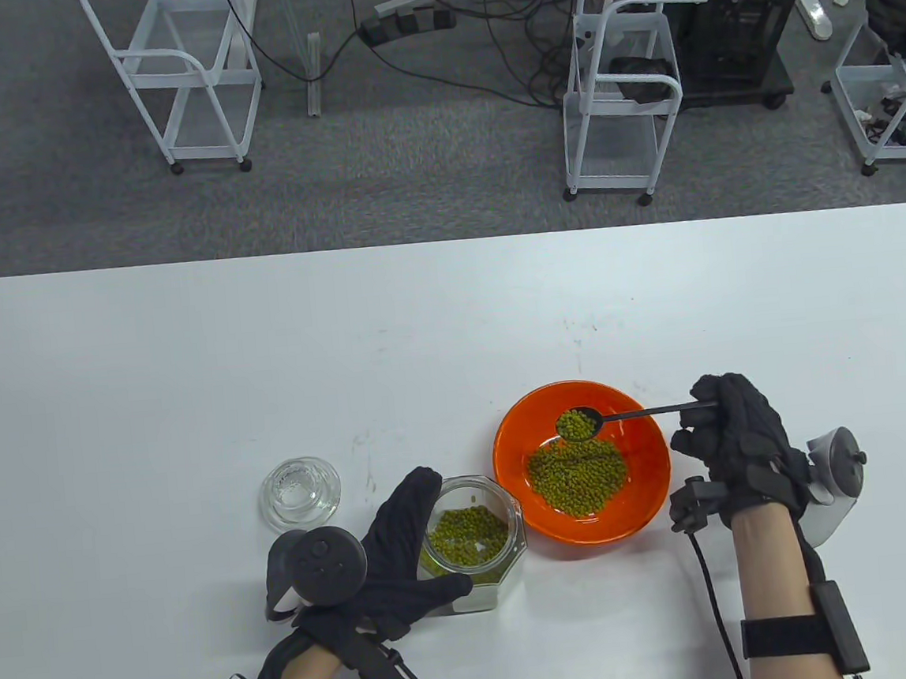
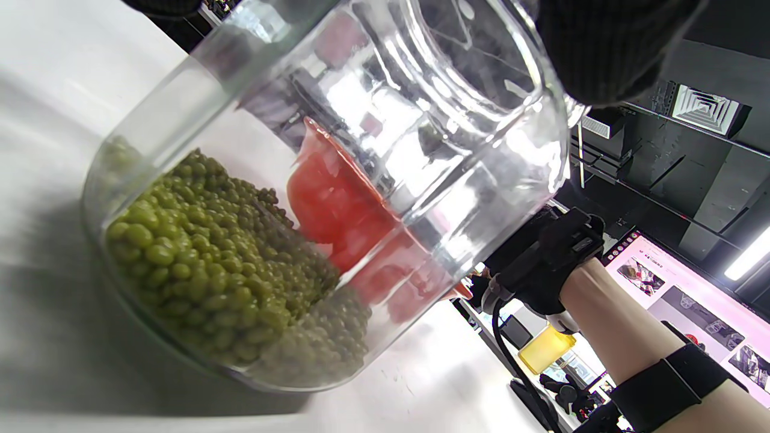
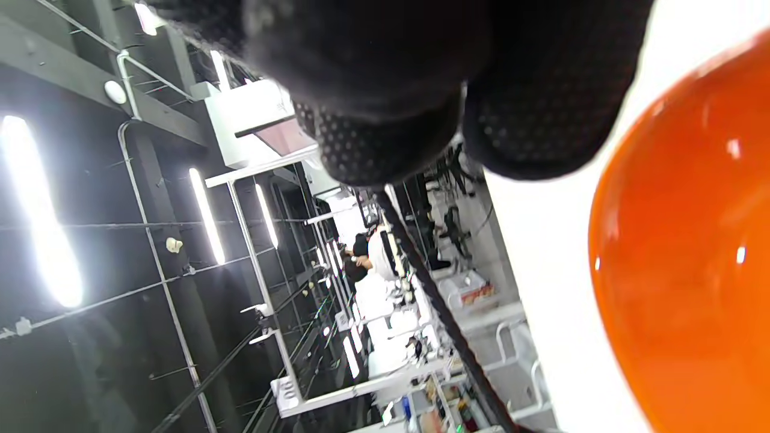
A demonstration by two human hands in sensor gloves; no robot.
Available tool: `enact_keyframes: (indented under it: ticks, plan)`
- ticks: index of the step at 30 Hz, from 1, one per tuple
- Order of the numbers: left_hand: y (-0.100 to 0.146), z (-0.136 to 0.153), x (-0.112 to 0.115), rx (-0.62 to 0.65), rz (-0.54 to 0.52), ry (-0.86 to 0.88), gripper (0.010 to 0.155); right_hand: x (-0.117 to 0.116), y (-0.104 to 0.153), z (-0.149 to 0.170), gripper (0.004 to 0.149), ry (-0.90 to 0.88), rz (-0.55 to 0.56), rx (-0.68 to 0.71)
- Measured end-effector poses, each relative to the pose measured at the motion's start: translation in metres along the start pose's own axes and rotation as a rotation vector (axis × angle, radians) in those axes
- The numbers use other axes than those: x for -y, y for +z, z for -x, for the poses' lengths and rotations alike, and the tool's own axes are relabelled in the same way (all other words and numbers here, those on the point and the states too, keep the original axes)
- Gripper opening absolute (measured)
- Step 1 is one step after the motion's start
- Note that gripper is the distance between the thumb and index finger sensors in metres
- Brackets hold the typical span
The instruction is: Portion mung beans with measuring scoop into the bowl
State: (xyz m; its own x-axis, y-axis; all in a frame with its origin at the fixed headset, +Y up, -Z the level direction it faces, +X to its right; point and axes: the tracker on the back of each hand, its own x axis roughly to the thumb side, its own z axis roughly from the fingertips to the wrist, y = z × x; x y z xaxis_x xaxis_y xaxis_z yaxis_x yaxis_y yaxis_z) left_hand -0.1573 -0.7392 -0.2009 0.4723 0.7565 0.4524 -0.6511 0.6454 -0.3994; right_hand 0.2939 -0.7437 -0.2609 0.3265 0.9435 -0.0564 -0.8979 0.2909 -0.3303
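Pinching the thin black handle at its far end, the right hand (image 1: 735, 441) sits at the lower right of the table view, fingers curled round the measuring scoop (image 1: 634, 415). The handle runs leftward from the fingertips, and the scoop's round head, heaped with mung beans (image 1: 574, 425), hangs over the upper middle of the orange bowl (image 1: 642, 513). Below the scoop head a loose pile of beans already lies in the bowl's bottom. In the right wrist view the gloved fingertips (image 3: 385, 138) fill the top of the frame, the handle slants down from them toward the bottom edge, and the bowl's orange wall (image 3: 686, 270) bulges in from the right.

Left of the bowl, in the lower middle of the table view, the left hand (image 1: 397, 558) wraps the glass jar (image 1: 499, 502), fingers up its left side and thumb across its near side. The jar stands just beside the bowl; whether they touch cannot be told. It is open-topped and partly filled with beans, which the left wrist view shows heaped against the glass (image 2: 198, 264). Up and left of that hand, a clear glass lid (image 1: 301, 491) lies flat on the white table (image 1: 149, 398).
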Motion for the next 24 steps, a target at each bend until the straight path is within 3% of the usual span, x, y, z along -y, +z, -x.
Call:
enact_keyframes:
  ticks: [6,11,24]
  plan:
    - [0.0,0.0,0.0,0.0,0.0,0.0,0.111,-0.007,0.004,-0.008,0.043,0.241,0.09,0.109]
    - [0.0,0.0,0.0,0.0,0.0,0.0,0.111,-0.021,0.01,-0.014,0.043,0.44,0.104,0.219]
    - [0.0,0.0,0.0,0.0,0.0,0.0,0.111,-0.071,0.032,-0.025,0.043,0.723,-0.004,0.533]
